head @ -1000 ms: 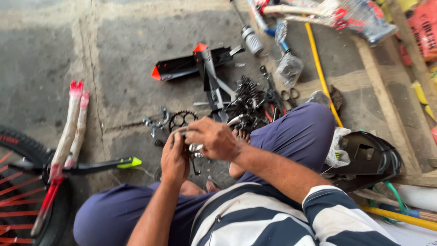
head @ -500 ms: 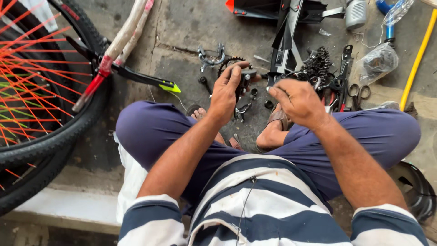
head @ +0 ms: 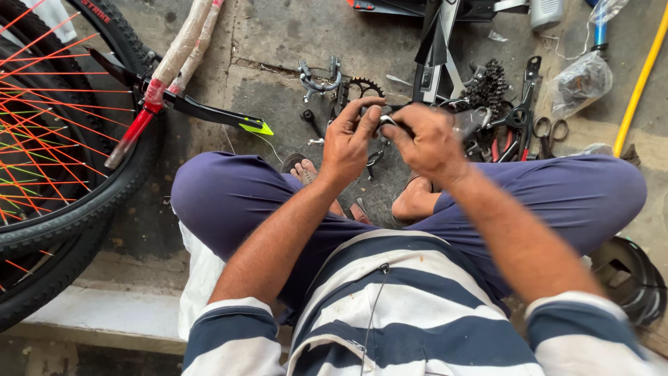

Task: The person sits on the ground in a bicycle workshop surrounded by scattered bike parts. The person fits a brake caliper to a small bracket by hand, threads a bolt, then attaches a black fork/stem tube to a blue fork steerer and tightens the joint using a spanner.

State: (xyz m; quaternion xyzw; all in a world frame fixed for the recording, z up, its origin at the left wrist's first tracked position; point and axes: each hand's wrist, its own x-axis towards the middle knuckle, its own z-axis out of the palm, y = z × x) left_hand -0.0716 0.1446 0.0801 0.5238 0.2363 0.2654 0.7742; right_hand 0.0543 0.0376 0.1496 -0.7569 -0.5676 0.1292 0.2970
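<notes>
Both hands up in front of the crossed legs, working one small metal part (head: 385,120) between them, above the concrete floor (head: 278,42). Left hand (head: 350,139) curled, thumb and fingers pinching the part's left end. Right hand (head: 428,139) closed over the right end, fingers wrapped; it's motion-blurred, so exact grip can't be told. What the part is can't be made out, mostly hidden by fingers. On the floor just beyond the hands: brake caliper (head: 319,78), small chainring (head: 364,87) beside it, dark cassette (head: 487,83) to the right, scissors (head: 550,132) and other hand tools near it. Clear plastic bag (head: 581,82) further right, yellow hose (head: 637,76) along the right edge. Left side: bike wheel (head: 62,139) with orange spokes and black tyre, padded frame tubes (head: 179,49) leaning over it, black stay with a yellow-green tip (head: 256,128) pointing toward the left knee. Black coiled item (head: 633,278) by the right thigh.
</notes>
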